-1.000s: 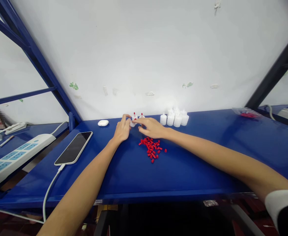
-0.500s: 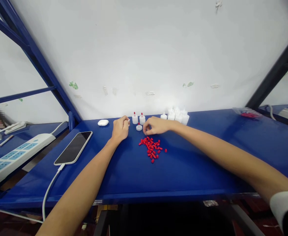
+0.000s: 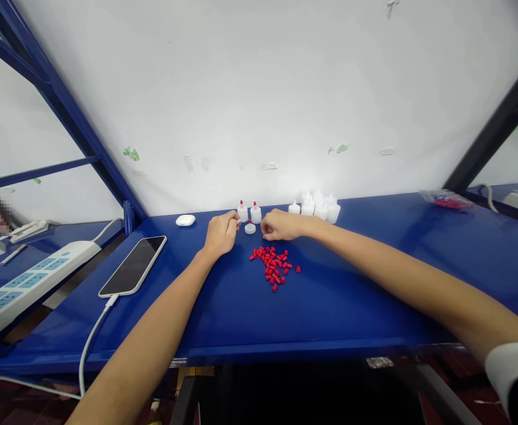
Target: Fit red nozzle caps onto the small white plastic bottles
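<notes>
Big blue table (image 3: 351, 295), and the right hand (image 3: 281, 225) comes in from the right, forearm stretched out long, back of the hand up, fingers curled down and bunched together; can't make out anything in them from here. The left hand (image 3: 222, 233) comes in opposite, knuckles up, thumb and finger pinched on a white bit (image 3: 239, 221). A bunch of bare bottles (image 3: 307, 208) stands behind the right wrist, too crowded to count; the leftmost is upright, nozzle up. Two capped bottles (image 3: 255, 213) stand side by side near the wall, long axis vertical, red tips up. One capped top (image 3: 249, 228) sits flat between the hands, tip up. Loose caps (image 3: 273, 265): dozens, pointing every which way in front, one stray off right.
</notes>
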`<state>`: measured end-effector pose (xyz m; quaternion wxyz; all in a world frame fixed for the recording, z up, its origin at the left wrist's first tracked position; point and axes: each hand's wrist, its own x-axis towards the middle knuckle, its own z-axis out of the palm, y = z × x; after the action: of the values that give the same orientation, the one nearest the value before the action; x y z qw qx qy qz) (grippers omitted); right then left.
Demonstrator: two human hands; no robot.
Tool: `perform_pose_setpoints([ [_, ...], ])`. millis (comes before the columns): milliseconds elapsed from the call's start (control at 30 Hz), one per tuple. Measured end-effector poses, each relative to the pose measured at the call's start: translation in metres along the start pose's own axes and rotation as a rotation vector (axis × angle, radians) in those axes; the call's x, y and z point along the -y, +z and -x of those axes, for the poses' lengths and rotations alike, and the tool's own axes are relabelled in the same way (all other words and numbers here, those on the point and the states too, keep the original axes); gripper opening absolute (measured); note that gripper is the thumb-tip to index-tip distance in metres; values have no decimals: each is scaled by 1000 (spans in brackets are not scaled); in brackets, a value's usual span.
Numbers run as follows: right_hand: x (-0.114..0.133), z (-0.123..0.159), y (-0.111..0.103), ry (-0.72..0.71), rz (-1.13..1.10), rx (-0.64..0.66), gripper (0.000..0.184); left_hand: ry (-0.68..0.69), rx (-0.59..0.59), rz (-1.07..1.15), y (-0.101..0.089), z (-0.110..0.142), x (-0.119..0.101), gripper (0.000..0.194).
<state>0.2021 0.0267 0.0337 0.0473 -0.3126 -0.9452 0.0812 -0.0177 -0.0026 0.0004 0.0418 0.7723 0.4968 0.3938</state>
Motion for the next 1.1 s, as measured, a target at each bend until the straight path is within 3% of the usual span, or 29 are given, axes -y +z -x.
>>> perform_pose_setpoints([
  [133,3,-2,3,-44,-57,-191,9,26,56,55,3,3,-5,31],
  [267,14,-2,0,-35,-398,-366,8,33,74,65,6,4,-11,45],
  [367,22,-3,-1,-84,-573,-392,10,46,74,49,6,4,-13,47],
  [600,24,-7,5,-161,-390,-504,7,20,83,145,4,3,-12,46],
  [733,25,-8,9,-158,-484,-535,3,8,97,232,4,3,-14,45],
  [900,31,-7,12,-180,-615,-570,21,1,96,250,0,2,-17,35],
  [967,33,-7,12,-194,-609,-571,22,-20,75,254,1,1,-17,28],
  [1100,36,-5,11,-216,-503,-553,5,-127,-44,361,6,-1,-17,22],
])
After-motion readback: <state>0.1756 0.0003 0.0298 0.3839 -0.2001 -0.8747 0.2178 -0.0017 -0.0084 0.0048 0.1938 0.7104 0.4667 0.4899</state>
